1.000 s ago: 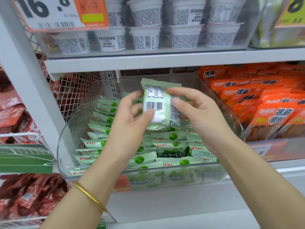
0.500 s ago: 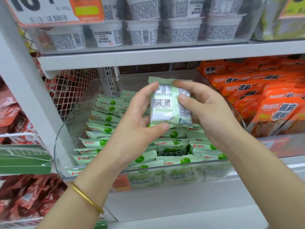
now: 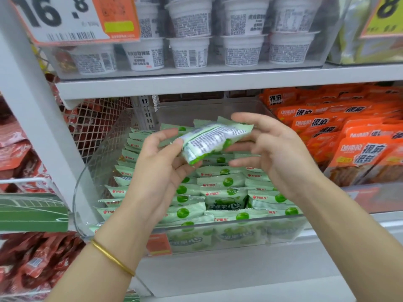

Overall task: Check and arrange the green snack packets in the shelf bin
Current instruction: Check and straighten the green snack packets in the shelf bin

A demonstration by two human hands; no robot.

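Note:
A pale green snack packet (image 3: 209,141) is lifted above the clear shelf bin (image 3: 96,168), lying almost level with its printed back facing me. My left hand (image 3: 161,171) grips its left end, thumb on top and fingers underneath. My right hand (image 3: 274,153) is at the packet's right end with straight, spread fingers that touch or nearly touch it. Several more green packets (image 3: 224,182) stand in rows inside the bin.
Orange snack packs (image 3: 357,149) fill the bin to the right. White tubs (image 3: 189,53) sit on the shelf above, close over my hands, with a price tag (image 3: 65,18) at top left. Red packets (image 3: 32,269) hang at lower left behind a wire mesh divider (image 3: 96,127).
The packet has turned from upright to nearly level. My right hand has loosened from holding it, its fingers now spread. My left hand still holds it.

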